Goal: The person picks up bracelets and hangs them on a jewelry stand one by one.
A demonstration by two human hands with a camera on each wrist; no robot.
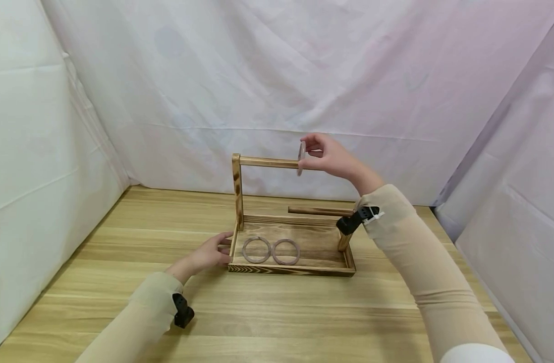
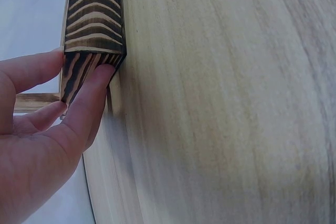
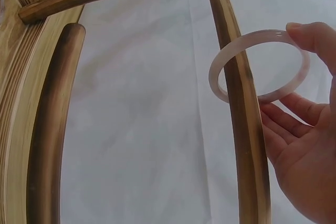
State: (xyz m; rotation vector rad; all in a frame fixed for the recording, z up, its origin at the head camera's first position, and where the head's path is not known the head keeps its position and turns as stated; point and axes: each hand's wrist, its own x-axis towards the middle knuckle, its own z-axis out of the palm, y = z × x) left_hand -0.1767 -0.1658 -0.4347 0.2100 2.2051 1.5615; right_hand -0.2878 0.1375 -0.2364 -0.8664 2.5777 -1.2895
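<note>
A dark-streaked wooden stand [image 1: 295, 269] has a tray base, a tall left post and two horizontal bars. My right hand [image 1: 329, 157] pinches a pale translucent bangle [image 3: 220, 69] between thumb and fingers. The ring encircles the upper bar [image 3: 244, 124], which passes through its opening. At the tray's left end, my left hand [image 1: 209, 254] rests its extended fingers against the end wall [image 2: 79, 72], near the front corner. Inside the tray lie two similar rings, a left bangle [image 1: 243, 250] and a right bangle [image 1: 298, 253], side by side.
The lower bar [image 1: 320, 210] extends leftward from the short right post [image 1: 344, 243], its left tip free. Beneath everything is a light wood-grain table [image 1: 259, 322]. White cloth [image 1: 190, 91] hangs behind and on both sides.
</note>
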